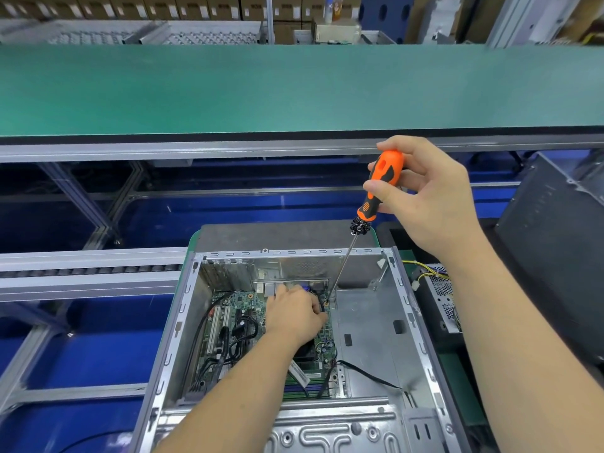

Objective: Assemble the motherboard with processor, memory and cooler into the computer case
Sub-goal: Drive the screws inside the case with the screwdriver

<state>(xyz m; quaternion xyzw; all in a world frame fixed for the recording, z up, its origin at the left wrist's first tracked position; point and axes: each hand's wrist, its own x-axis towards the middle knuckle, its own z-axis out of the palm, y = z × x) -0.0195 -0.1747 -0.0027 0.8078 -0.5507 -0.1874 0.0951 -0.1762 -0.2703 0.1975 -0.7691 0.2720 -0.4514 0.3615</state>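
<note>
Currently, item by item, as they lie before you:

Computer case (366,325): open metal chassis, lower centre of the frame, lying on its side with the interior facing up at you.

Motherboard (243,308): green board, seated flat inside the case on the left part of its floor. Black cables (228,341) run across its left half. The cooler is mostly hidden under your left forearm; only a dark corner shows near the board's middle.

Left hand (295,313): reaching into the case from the lower centre, resting on the upper right part of the motherboard, fingers curled down toward the board beside the screwdriver tip. Whether they pinch anything, you cannot tell from here.

Right hand (421,194): raised at right of centre, above the case, fingers and thumb wrapped around the handle of the screwdriver (376,194).

Screwdriver: orange and black handle, long thin metal shaft slanting down and left; the tip meets the upper right corner of the motherboard, just beside your left fingertips.

Green conveyor belt (294,89): broad band across the upper half of the frame.

Power supply unit (441,295): perforated metal box with yellow wires, right of the case, just outside its wall.

Dark metal panel (552,243): far right edge, propped at a tilt.
</note>
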